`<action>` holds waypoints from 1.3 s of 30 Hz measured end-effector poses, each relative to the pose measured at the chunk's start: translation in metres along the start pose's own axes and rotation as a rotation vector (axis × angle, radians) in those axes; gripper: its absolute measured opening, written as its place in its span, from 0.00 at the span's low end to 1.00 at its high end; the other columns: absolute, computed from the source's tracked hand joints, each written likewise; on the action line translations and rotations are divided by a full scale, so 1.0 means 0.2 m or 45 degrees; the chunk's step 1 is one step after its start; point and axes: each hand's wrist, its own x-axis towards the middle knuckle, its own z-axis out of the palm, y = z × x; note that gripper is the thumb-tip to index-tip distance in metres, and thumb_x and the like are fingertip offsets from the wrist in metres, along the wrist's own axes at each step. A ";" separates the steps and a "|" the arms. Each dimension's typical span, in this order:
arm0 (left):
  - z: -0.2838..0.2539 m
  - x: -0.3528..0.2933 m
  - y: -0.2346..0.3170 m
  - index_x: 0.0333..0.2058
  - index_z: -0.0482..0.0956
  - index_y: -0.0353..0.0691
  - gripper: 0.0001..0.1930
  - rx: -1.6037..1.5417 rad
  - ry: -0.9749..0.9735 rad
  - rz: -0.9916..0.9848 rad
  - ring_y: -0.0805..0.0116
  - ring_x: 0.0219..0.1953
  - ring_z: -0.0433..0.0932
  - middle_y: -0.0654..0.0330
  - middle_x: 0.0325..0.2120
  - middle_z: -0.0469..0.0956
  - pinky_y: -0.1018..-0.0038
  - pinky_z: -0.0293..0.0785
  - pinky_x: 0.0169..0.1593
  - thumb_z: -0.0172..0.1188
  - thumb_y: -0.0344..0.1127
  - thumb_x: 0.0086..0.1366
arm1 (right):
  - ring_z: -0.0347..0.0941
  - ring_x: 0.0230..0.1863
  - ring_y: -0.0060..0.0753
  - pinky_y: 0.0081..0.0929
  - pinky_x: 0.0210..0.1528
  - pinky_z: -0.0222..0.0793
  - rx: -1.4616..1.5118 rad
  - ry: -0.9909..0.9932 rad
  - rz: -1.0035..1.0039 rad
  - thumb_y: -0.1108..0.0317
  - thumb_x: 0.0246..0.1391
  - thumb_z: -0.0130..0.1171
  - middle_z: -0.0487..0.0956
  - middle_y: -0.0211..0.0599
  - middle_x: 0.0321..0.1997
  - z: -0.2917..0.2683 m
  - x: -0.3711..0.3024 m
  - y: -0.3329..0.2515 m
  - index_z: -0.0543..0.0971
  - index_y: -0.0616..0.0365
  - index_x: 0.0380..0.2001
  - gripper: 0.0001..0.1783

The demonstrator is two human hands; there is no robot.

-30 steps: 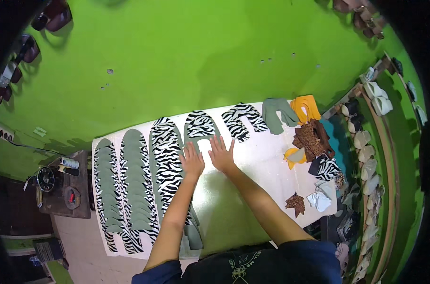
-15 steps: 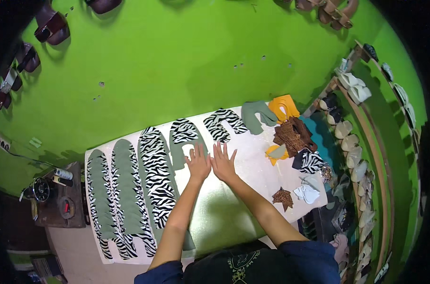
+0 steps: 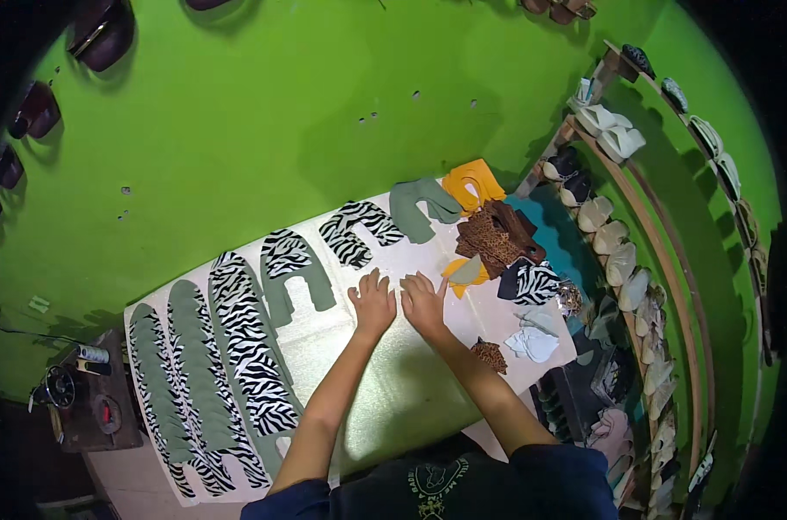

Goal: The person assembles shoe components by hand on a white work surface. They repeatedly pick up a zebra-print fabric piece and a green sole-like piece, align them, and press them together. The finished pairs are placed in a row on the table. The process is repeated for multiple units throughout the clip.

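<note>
My left hand (image 3: 373, 305) and my right hand (image 3: 423, 303) are side by side at the middle of a pale table (image 3: 341, 334), a small gap between them. Both are empty, fingers apart and slightly bent. Left of my left hand lies a grey-green U-shaped piece (image 3: 319, 289) with a zebra-print piece (image 3: 287, 252) on it. Beyond my hands is another zebra-print U-shaped cutout (image 3: 346, 247). A yellow piece with a grey-green scrap (image 3: 466, 271) lies just right of my right hand.
Overlapping rows of grey-green pieces (image 3: 185, 364) and zebra-print pieces (image 3: 253, 364) cover the left. Leopard-print pieces (image 3: 493, 243) and white scraps (image 3: 532, 342) lie right. A sewing machine's handwheel (image 3: 60, 386) is far left. A shoe rack (image 3: 623, 169) stands right.
The view has swung right, so the table's pieces appear farther left. My hands have moved slightly apart, and their fingers, straighter before, are now more bent.
</note>
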 end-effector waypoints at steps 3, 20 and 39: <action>0.03 0.04 0.06 0.42 0.73 0.39 0.18 0.018 0.007 -0.022 0.58 0.53 0.60 0.54 0.51 0.64 0.52 0.52 0.48 0.55 0.38 0.52 | 0.62 0.57 0.34 0.68 0.60 0.25 -0.012 0.045 -0.028 0.65 0.47 0.54 0.74 0.29 0.47 -0.01 0.02 0.10 0.76 0.51 0.40 0.15; 0.36 0.41 0.24 0.52 0.68 0.53 0.24 0.448 -0.146 -0.140 0.55 0.55 0.57 0.53 0.56 0.58 0.43 0.51 0.50 0.53 0.44 0.53 | 0.58 0.59 0.39 0.70 0.60 0.25 0.010 -0.078 -0.183 0.57 0.42 0.61 0.73 0.31 0.45 0.01 0.51 0.59 0.77 0.52 0.36 0.17; 0.47 0.50 0.25 0.48 0.71 0.49 0.21 0.483 -0.176 -0.329 0.51 0.58 0.53 0.54 0.59 0.53 0.42 0.46 0.53 0.51 0.40 0.53 | 0.69 0.44 0.27 0.62 0.63 0.32 0.246 0.119 -0.201 0.64 0.48 0.56 0.74 0.25 0.32 0.12 0.69 0.68 0.77 0.49 0.26 0.04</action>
